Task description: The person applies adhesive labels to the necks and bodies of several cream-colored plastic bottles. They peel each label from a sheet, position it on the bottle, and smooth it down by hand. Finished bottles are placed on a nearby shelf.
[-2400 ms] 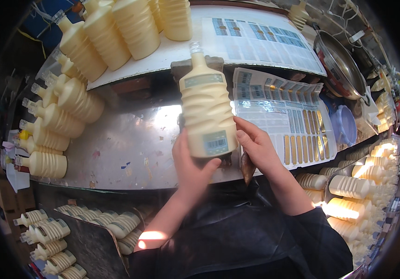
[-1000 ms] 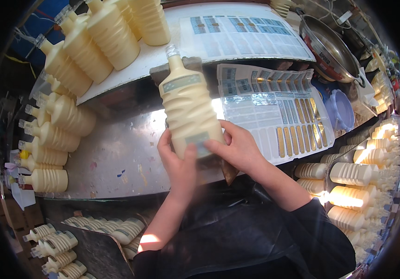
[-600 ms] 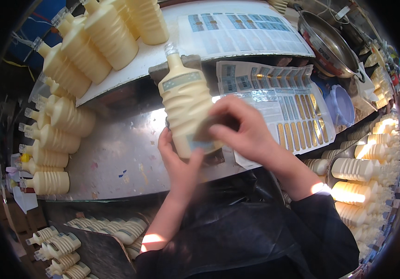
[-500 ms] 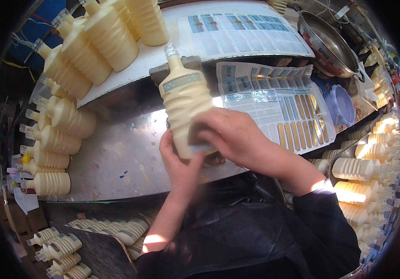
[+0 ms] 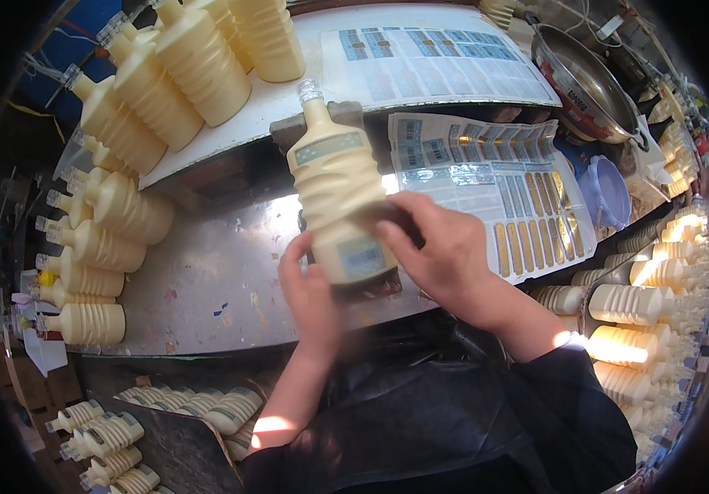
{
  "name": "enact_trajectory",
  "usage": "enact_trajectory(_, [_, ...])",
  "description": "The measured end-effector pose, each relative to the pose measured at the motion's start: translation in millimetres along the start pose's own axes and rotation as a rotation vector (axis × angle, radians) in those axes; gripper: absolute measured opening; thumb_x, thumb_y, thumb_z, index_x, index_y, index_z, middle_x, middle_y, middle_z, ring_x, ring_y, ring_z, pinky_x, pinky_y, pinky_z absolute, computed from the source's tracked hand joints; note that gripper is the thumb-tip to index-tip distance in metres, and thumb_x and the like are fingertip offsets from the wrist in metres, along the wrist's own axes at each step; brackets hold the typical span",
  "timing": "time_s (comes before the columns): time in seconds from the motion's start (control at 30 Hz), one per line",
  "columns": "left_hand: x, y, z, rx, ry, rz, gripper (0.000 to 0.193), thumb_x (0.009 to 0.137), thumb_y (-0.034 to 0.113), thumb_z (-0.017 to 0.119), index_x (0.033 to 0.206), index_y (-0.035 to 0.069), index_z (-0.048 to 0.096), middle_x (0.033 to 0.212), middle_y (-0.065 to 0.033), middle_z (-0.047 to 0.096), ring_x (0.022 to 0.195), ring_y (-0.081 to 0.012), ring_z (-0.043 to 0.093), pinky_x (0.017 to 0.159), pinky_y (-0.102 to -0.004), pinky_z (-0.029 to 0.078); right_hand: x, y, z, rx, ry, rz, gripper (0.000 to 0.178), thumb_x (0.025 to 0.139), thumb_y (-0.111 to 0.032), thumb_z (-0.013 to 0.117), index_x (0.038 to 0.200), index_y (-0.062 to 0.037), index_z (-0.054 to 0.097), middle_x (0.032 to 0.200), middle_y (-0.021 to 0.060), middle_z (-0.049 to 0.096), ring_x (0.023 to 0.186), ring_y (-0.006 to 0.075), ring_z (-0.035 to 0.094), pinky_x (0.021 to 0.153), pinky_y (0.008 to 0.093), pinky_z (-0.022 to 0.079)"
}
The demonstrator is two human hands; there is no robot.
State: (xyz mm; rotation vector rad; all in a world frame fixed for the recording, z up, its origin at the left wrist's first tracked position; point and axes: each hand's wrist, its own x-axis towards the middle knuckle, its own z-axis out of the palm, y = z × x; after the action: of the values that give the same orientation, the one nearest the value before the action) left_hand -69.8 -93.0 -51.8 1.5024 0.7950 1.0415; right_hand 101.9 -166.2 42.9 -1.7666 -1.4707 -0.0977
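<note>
A cream plastic bottle [image 5: 338,185] with ribbed sides and a clear neck leans in front of me, its neck pointing away. Across its shoulder runs a greyish-blue strip label [image 5: 328,148]. Low on its face is a small blue label [image 5: 363,258] with a barcode-like pattern. My left hand [image 5: 312,300], slightly blurred, grips the bottle's lower left edge with fingers and thumb. At the lower right side, the fingers and thumb of my right hand [image 5: 445,251] close on the bottle, some fingertips hidden in shadow. The bottle's neck end lies against a grey block [image 5: 289,130].
Label sheets [image 5: 527,210] with gold and blue strips lie right of the bottle. Another sheet [image 5: 437,74] covers part of the white shelf. Cream bottles [image 5: 136,99] crowd the left, with more [image 5: 630,305] stacked at right. A metal pan [image 5: 589,82] and purple tub [image 5: 606,193] sit far right.
My right hand has shifted right, off the bottle's lower front, and the small blue label there now shows plainly. My left thumb has drawn back toward the bottle's left edge.
</note>
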Motion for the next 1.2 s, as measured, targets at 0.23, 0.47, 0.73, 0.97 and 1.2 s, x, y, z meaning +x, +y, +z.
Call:
enact_trajectory(0.23, [4.4, 11.1, 22.7, 0.49, 0.07, 0.001, 0.074, 0.099, 0.045, 0.063, 0.15, -0.003, 0.037, 0.141, -0.021, 0.043, 0.132, -0.0344, 0.042, 0.117, -0.047, 0.028, -20.5, -4.6, 7.3, 0.049, -0.071, 0.278, 0.033, 0.09, -0.016, 0.076, 0.12, -0.0094, 0.063, 0.073, 0.0129, 0.071, 0.062, 0.0293, 0.072, 0.058, 0.038, 0.056])
enact_trajectory(0.47, [9.1, 6.8, 21.4, 0.401, 0.079, -0.015, 0.07, 0.099, 0.04, 0.063, 0.149, -0.003, 0.037, 0.139, -0.0194, 0.045, 0.13, -0.0314, 0.044, 0.116, -0.0451, 0.03, 4.2, 3.2, -10.7, -0.048, -0.124, 0.026, 0.025, 0.086, -0.003, 0.075, 0.109, -0.0075, 0.068, 0.092, 0.0122, 0.075, 0.08, 0.0283, 0.074, 0.07, 0.0364, 0.058])
enact_trajectory(0.73, [14.5, 5.8, 15.9, 0.039, 0.066, -0.156, 0.056, 0.1, 0.025, 0.066, 0.145, 0.001, 0.043, 0.13, -0.0102, 0.049, 0.122, -0.0203, 0.045, 0.112, -0.0369, 0.036, -26.4, 23.5, -19.1, 0.154, -0.229, -0.511, 0.031, 0.074, 0.004, 0.071, 0.103, -0.0053, 0.072, 0.11, 0.0122, 0.075, 0.099, 0.0308, 0.074, 0.084, 0.0422, 0.06])
enact_trajectory(0.97, [18.8, 2.0, 3.3, -0.133, 0.037, -0.197, 0.043, 0.102, 0.016, 0.064, 0.141, 0.004, 0.049, 0.119, -0.0055, 0.054, 0.111, -0.0142, 0.052, 0.1, -0.0301, 0.044, -15.5, -3.2, -10.1, 0.031, -0.087, -0.4, 0.034, 0.073, -0.003, 0.075, 0.106, -0.0032, 0.072, 0.108, 0.0129, 0.074, 0.097, 0.029, 0.074, 0.082, 0.0379, 0.059])
enact_trajectory(1.2, [20.5, -5.2, -8.3, -0.297, 0.054, -0.293, 0.035, 0.103, 0.009, 0.058, 0.137, -0.001, 0.055, 0.127, -0.0108, 0.06, 0.117, -0.0183, 0.058, 0.103, -0.0333, 0.046, -12.5, -42.9, 6.4, -0.121, -0.122, -0.56, 0.019, 0.075, -0.009, 0.066, 0.093, -0.0006, 0.067, 0.085, 0.008, 0.062, 0.079, 0.0226, 0.063, 0.069, 0.0335, 0.05])
